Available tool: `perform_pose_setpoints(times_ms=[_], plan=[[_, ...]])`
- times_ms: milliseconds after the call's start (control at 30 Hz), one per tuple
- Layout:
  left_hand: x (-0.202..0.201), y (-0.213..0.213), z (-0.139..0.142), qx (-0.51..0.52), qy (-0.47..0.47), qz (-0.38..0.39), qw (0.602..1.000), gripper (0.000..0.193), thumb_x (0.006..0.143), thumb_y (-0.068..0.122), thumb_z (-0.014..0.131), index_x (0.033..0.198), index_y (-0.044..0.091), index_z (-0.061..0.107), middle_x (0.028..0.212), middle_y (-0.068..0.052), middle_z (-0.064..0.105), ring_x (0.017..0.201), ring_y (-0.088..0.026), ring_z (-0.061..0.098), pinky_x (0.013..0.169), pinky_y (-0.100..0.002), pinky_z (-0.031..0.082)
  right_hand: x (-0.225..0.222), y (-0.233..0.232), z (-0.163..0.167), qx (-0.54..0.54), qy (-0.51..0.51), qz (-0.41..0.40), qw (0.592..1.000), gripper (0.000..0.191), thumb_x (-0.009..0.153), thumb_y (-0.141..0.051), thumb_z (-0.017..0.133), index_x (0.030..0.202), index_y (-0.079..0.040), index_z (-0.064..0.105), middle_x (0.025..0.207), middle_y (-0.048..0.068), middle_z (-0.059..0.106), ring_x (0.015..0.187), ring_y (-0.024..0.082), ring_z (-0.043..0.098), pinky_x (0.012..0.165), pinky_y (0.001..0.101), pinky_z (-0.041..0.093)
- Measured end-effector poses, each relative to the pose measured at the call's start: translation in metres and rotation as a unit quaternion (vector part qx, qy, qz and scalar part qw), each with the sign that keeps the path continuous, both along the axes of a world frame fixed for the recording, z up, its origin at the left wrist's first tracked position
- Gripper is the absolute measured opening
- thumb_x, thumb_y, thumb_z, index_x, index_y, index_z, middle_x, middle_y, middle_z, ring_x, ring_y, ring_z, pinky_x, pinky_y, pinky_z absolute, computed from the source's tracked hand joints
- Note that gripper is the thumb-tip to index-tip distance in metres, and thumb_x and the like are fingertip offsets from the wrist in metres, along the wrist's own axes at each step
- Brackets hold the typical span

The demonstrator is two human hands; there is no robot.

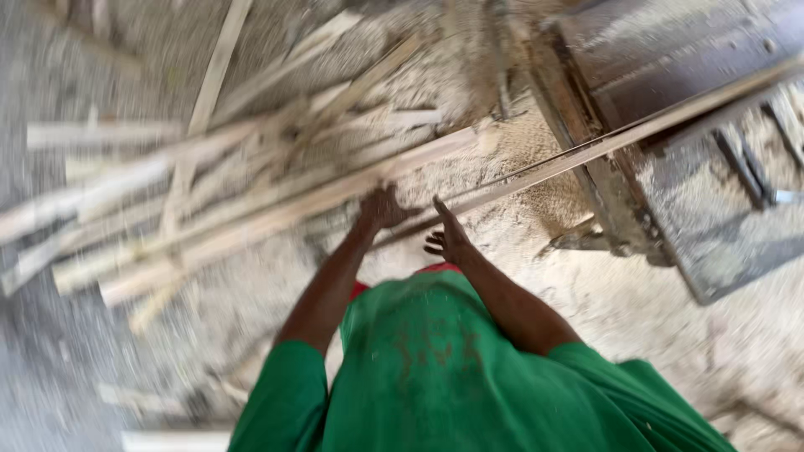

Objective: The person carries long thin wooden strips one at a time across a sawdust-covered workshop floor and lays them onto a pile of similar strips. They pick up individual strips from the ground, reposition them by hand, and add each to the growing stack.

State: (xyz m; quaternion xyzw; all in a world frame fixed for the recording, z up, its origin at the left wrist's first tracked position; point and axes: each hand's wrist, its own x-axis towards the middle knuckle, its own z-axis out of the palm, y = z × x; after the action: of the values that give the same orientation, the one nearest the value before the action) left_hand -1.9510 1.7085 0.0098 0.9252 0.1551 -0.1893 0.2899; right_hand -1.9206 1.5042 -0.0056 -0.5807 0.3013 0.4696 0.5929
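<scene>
Left hand (pixel 383 208) is what I watch first: it sits low over the sawdust, fingers curled down onto the near end of a long pale plank (pixel 293 209), and through the blur I cannot tell whether it truly grips the wood or only rests on it. Just to its right my right hand (pixel 448 238) is spread wide, fingers splayed and holding nothing, with its fingertips near a thin wooden strip (pixel 603 146) but, as far as I can see, not closed on it.

That strip runs from beside the right hand up and away to the right, crossing the top of a dark, worn metal machine table (pixel 670 75) well beyond the hand. Sawdust (pixel 536 192) lies heaped between the hands and the machine's base.

Away to the left of the left hand, a loose pile of offcut slats (pixel 167 192) lies criss-crossed on the ground, the plank being the nearest of them. 1 more slat (pixel 213 75) leans across the pile at a steep angle, farther off.

Below both hands I see green sleeves and a green shirt (pixel 427 368) with a red edge at the neck. Motion blur softens everything, so finer detail of the fingers is lost to me.
</scene>
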Motion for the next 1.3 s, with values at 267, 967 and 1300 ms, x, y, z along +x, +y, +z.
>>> perform_pose_setpoints(times_ms=[267, 967, 1300], plan=[[0.014, 0.007, -0.009, -0.206, 0.175, -0.19, 0.944, 0.14, 0.054, 0.085, 0.078, 0.155, -0.001, 0.036, 0.145, -0.029, 0.055, 0.134, -0.038, 0.057, 0.11, -0.041, 0.047, 0.002, 0.062, 0.013, 0.019, -0.109, -0.339, 0.934, 0.095, 0.08, -0.082, 0.061, 0.144, -0.012, 0.057, 0.109, 0.018, 0.059, 0.086, 0.028, 0.055, 0.075, 0.0456, 0.048], [0.023, 0.002, 0.001, -0.399, 0.234, -0.186, 0.867, 0.12, 0.063, 0.038, 0.095, 0.153, -0.001, 0.026, 0.113, -0.022, 0.071, 0.102, -0.029, 0.072, 0.091, -0.041, 0.058, -0.012, 0.07, 0.044, -0.257, -0.148, -0.353, 0.888, 0.117, 0.07, -0.095, 0.046, 0.14, -0.003, 0.062, 0.117, 0.024, 0.073, 0.11, 0.034, 0.07, 0.095, 0.0436, 0.054], [0.0, 0.013, -0.008, -0.441, 0.245, -0.142, 0.852, 0.102, 0.069, 0.035, 0.092, 0.147, 0.001, 0.036, 0.118, -0.018, 0.07, 0.107, -0.027, 0.069, 0.092, -0.04, 0.056, -0.021, 0.081, 0.043, -0.269, -0.164, -0.367, 0.876, 0.132, 0.072, -0.097, 0.049, 0.148, 0.011, 0.046, 0.14, 0.035, 0.058, 0.133, 0.043, 0.058, 0.113, 0.0494, 0.045]])
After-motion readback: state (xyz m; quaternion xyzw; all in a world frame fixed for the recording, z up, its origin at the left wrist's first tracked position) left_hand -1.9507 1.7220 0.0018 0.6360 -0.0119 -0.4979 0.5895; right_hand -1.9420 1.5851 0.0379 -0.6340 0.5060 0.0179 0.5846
